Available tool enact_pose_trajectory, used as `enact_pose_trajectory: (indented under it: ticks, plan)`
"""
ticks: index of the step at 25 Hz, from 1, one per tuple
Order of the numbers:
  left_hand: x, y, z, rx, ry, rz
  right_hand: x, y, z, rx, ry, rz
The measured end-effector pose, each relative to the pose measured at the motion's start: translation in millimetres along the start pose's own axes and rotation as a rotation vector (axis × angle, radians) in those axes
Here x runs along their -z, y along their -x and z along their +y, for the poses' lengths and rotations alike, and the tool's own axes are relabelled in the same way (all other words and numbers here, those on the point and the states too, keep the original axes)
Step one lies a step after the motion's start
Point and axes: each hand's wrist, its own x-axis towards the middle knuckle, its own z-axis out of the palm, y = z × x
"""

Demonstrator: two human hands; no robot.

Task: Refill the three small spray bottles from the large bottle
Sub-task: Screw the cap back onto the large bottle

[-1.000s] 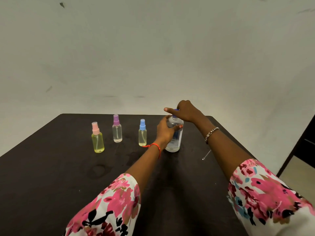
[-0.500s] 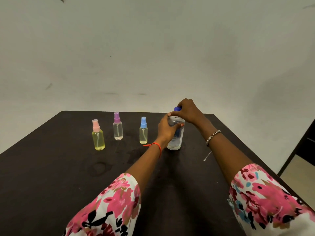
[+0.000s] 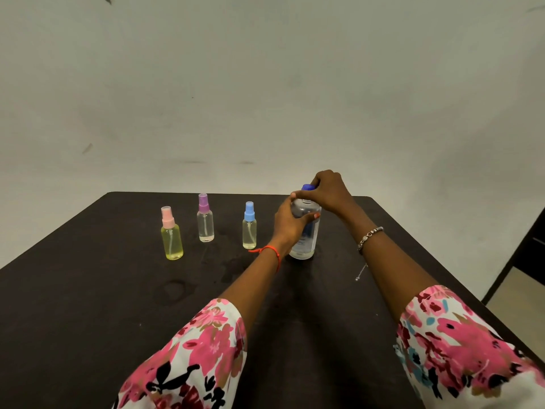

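Note:
A large clear bottle (image 3: pixel 306 237) stands upright on the dark table (image 3: pixel 88 305), right of centre. My left hand (image 3: pixel 290 224) is wrapped around its body. My right hand (image 3: pixel 328 191) grips its blue cap (image 3: pixel 307 188) from above; the cap is mostly hidden by the fingers. To the left stand three small spray bottles, all upright and capped: one with a pink top and yellow liquid (image 3: pixel 171 235), one with a purple top and clear contents (image 3: pixel 205 219), one with a blue top and pale yellow liquid (image 3: pixel 249 227).
Wet marks (image 3: pixel 174 290) show on the table in front of the small bottles. A thin chain from my right bracelet (image 3: pixel 361 273) hangs near the tabletop. A plain wall rises behind the table; a dark piece of furniture (image 3: pixel 530 246) stands at the right edge.
My right hand has closed its outstretched finger and settled onto the blue cap. My left hand has kept hold of the large bottle, which stays in place.

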Motion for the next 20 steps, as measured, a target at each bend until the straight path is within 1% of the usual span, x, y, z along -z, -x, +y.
enact_pose_trajectory:
  ticks: [2,5,9,10,12,15,17,20]
  plan:
    - [0.6,-0.3,-0.1,-0.004,0.001,-0.002,4.0,-1.4,-1.1,0.001,-0.042,-0.057]
    - [0.8,-0.3,-0.5,-0.01,-0.01,0.002,11.2,0.7,0.8,0.0,-0.169,-0.072]
    - [-0.3,-0.7,-1.2,0.007,0.002,0.009,2.2,5.1,3.0,-0.008,-0.115,0.071]
    - [-0.7,-0.9,-1.1,0.01,0.009,0.007,0.0,5.8,2.5,-0.011,-0.091,0.078]
    - [-1.0,-1.7,-1.2,0.008,0.016,0.003,0.5,6.1,1.1,-0.006,-0.074,0.023]
    - [-0.3,-2.2,-2.6,-0.008,0.005,-0.003,9.4,5.9,2.9,-0.011,-0.202,-0.055]
    - [-0.4,-1.9,-3.6,-0.018,0.0,-0.005,12.2,8.5,5.8,-0.002,-0.236,-0.039]
    - [0.1,-1.4,-3.2,-0.008,0.009,-0.003,7.7,10.3,6.0,-0.001,-0.209,0.015]
